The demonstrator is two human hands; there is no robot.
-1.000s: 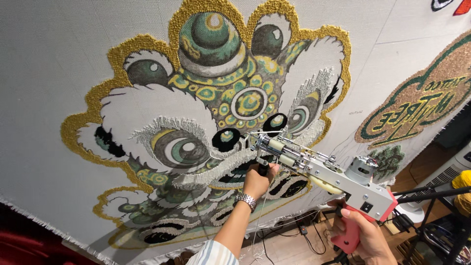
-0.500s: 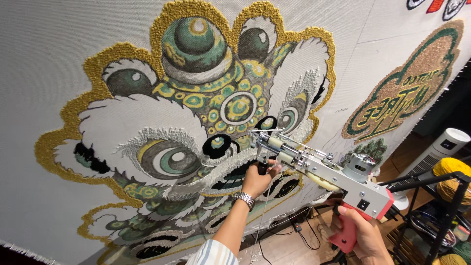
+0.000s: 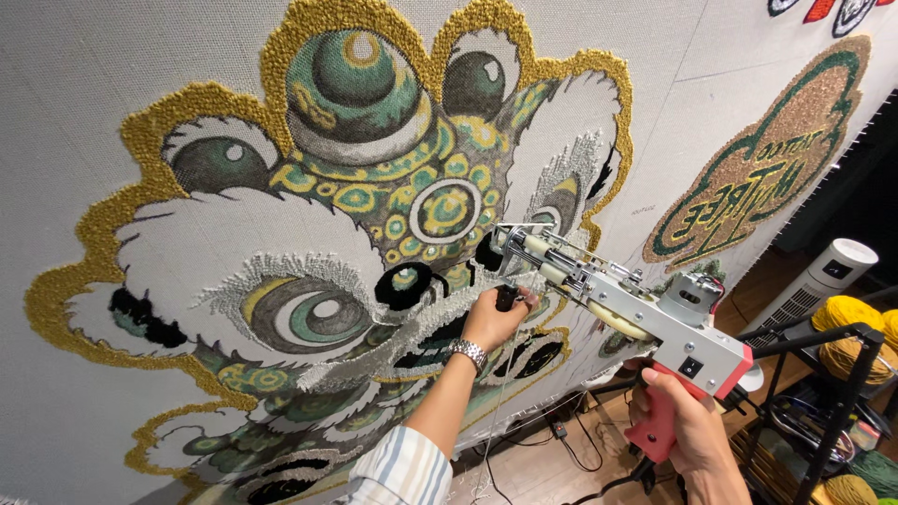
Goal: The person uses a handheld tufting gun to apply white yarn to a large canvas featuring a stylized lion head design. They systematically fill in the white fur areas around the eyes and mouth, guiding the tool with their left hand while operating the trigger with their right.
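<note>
Trouble, if it comes, starts at the nose of our tufting gun point(image 3: 617, 304), which sits against the stretched cloth point(image 3: 103, 103) right on the lion face point(image 3: 374, 243), just beside the black nostril patch. Our left hand point(image 3: 494, 318) is clenched on the black front handle and our right hand point(image 3: 687, 425) grips the pink pistol grip, so we judge a slack push could lift the needle and skip loops. We also see the thin yarn strand point(image 3: 496, 411) hanging below the left wrist, and a snag there could starve the gun or drag it off line.
</note>
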